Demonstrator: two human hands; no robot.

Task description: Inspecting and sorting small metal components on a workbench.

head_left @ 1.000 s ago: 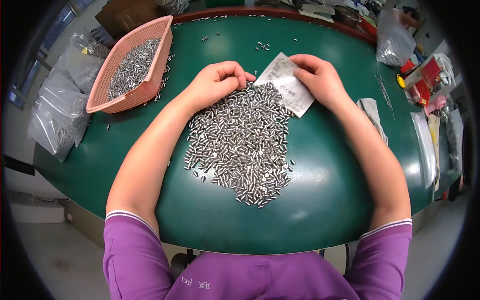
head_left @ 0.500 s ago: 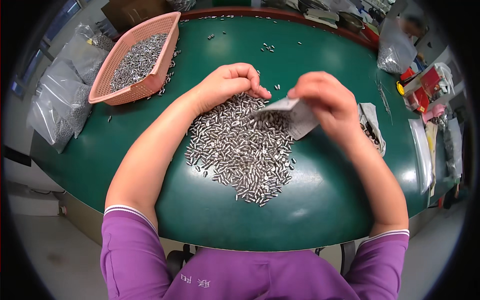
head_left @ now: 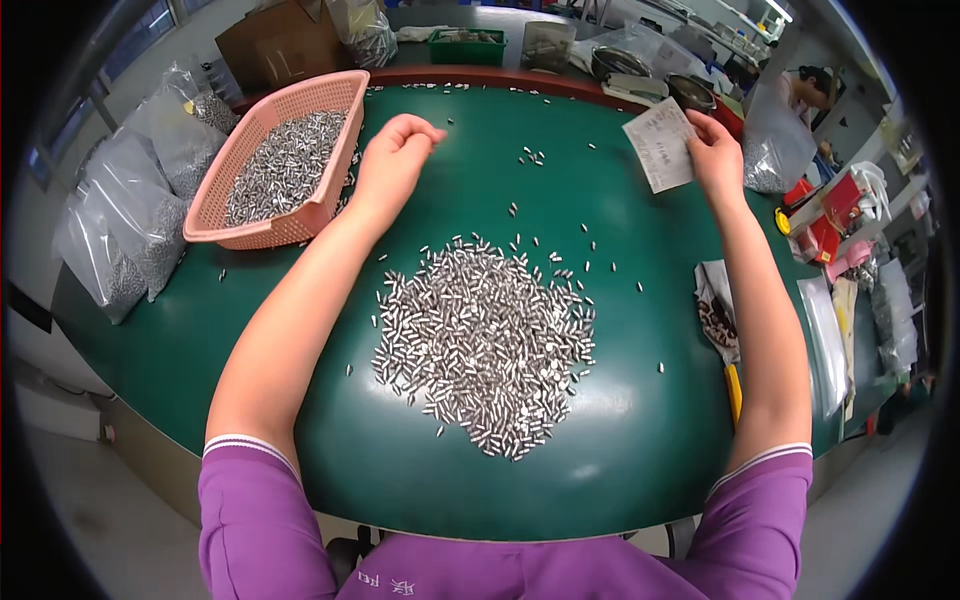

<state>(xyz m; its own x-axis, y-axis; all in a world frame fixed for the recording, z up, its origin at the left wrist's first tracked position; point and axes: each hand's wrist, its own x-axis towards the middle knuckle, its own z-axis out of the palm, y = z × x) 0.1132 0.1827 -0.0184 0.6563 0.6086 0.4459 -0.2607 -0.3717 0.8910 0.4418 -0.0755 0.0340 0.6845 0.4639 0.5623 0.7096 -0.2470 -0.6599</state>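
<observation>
Both hands have pulled off the pile since half a second ago: left hand up and left, right hand out to the right with the card. Right grip: thumb and fingers pinching the card's right edge, printed face showing, card clear of the pile. Left grip: fingers curled, near the right side of the pink basket; can't tell if the tips are pressed together or holding a part. Pile of small metal pins sits mid-table on the green tabletop, with more strays now scattered off its upper and right edges. Basket holds more pins; clear plastic bags stand left of it. Grey pouch lies beside the right forearm.
</observation>
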